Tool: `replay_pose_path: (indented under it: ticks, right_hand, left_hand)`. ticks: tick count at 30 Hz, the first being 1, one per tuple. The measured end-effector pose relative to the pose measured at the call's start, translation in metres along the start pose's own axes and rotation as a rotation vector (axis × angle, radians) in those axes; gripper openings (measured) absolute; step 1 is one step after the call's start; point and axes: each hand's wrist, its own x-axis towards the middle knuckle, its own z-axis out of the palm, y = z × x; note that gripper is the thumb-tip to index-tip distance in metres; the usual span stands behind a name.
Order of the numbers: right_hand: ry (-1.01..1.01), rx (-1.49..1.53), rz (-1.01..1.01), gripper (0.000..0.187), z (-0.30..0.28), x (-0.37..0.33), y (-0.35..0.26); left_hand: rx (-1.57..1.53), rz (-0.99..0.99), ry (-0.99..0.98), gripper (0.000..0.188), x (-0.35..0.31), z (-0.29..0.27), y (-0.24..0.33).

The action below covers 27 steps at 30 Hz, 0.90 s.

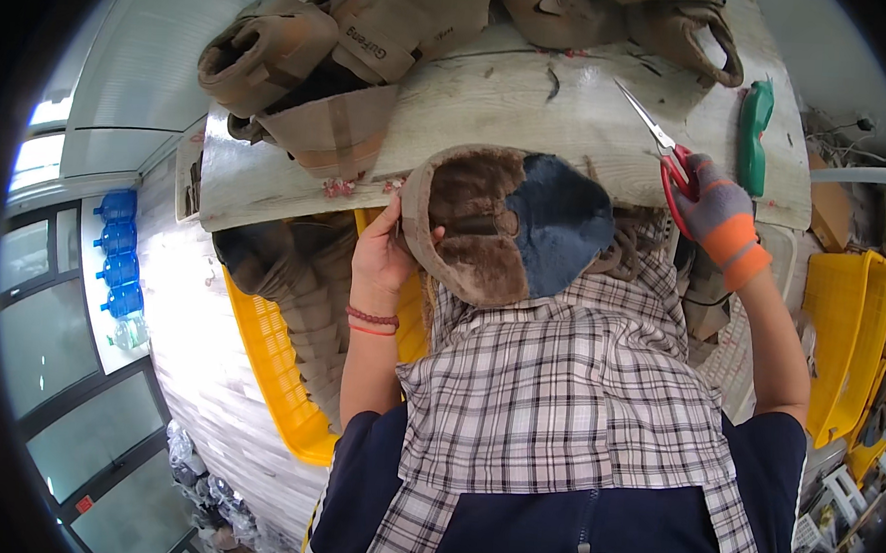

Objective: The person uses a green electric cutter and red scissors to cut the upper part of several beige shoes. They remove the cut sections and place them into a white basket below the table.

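Note:
My left hand (pixel 382 257) is closed on the left rim of a fur-lined cap (pixel 561 228), with the thumb outside and fingertips showing inside. The cap's opening faces up, so its brown plush and dark blue lining show. It sits over my lap at the table's front edge. My right hand (pixel 725 219), in a grey and orange glove, grips the red handles of a pair of scissors (pixel 661 136). The blades point away to the upper left, over the table and apart from the cap. Their tips look slightly parted.
Brown fur-lined caps (pixel 320 130) are heaped along the far side of the wooden table (pixel 492 109). A green plastic object (pixel 755 138) lies at its right edge. Below left, a yellow basket (pixel 269 343) holds stacked caps. Another yellow crate (pixel 842 343) stands on the right.

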Motion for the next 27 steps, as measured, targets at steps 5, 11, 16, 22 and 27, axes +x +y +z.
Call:
replay_pose_path:
  ticks: [5, 11, 16, 22, 27]
  right_hand:
    - [0.194, 0.243, -0.474, 0.033, 0.011, -0.020, -0.045]
    - [0.159, 0.002, -0.721, 0.035, 0.029, -0.010, -0.072]
    - [0.139, -0.119, -0.687, 0.035, 0.040, -0.001, -0.089]
    - [0.057, -0.066, -0.686, 0.036, 0.038, -0.003, -0.084]
    - [0.035, 0.012, -0.763, 0.030, 0.027, -0.013, -0.074]
  left_hand:
    - [-0.077, 0.008, 0.063, 0.036, -0.007, -0.004, -0.005]
    - [-0.096, -0.045, 0.003, 0.035, -0.020, -0.048, -0.034]
    - [0.036, -0.184, 0.063, 0.014, -0.021, -0.053, -0.050]
    - [0.140, -0.270, 0.021, 0.028, -0.023, -0.050, -0.050]
    - [0.175, -0.160, -0.042, 0.040, -0.028, -0.058, -0.055]
